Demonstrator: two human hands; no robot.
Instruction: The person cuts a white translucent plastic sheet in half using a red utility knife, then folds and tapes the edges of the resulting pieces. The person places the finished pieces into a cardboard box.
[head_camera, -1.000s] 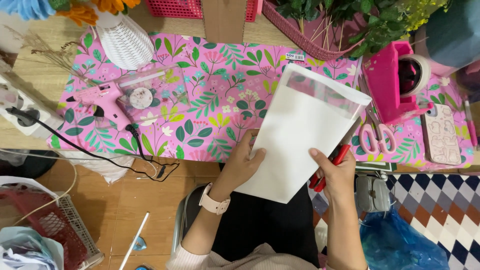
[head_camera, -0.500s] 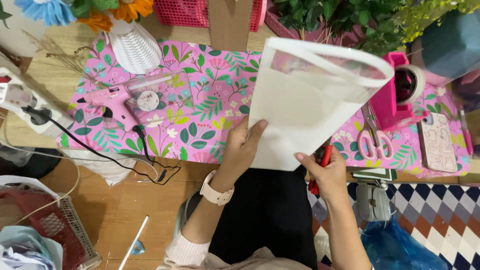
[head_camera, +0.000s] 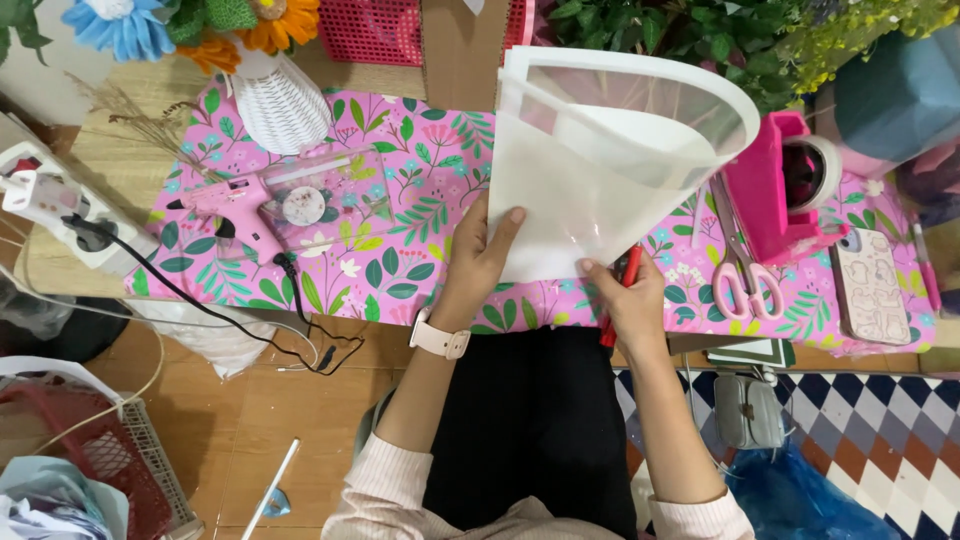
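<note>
Where the wooden desk (head_camera: 95, 165) meets the left edge, a white power strip (head_camera: 55, 215) is seen, with a black cord (head_camera: 230, 310) trailing off the front edge toward the floor. Below it, a red basket (head_camera: 95, 460) is set on the floor. On the pink floral mat (head_camera: 400, 215), a pink glue gun (head_camera: 235, 205) is laid beside a clear pouch (head_camera: 325, 195), and a white vase (head_camera: 280, 105) is stood behind them near the back. Bare mat is left between the pouch and the left hand (head_camera: 480, 260).

A white sheet (head_camera: 600, 170) is held up off the mat at the centre, curled into a cone with its wide mouth raised toward the plants (head_camera: 680, 40). Its lower left edge is pinched by the left hand, thumb on top. Its lower tip is gripped by the right hand (head_camera: 625, 305), in which a red pen (head_camera: 622, 290) is also clasped. Much of the mat's middle is hidden by the sheet.

To the right, just beside the cone, a pink tape dispenser (head_camera: 775, 190) is stood, with pink scissors (head_camera: 740, 285) laid in front of it and a phone (head_camera: 872, 285) further right. Little open room is left on that side. Near the front edge, only a narrow strip of mat is free under the hands.
</note>
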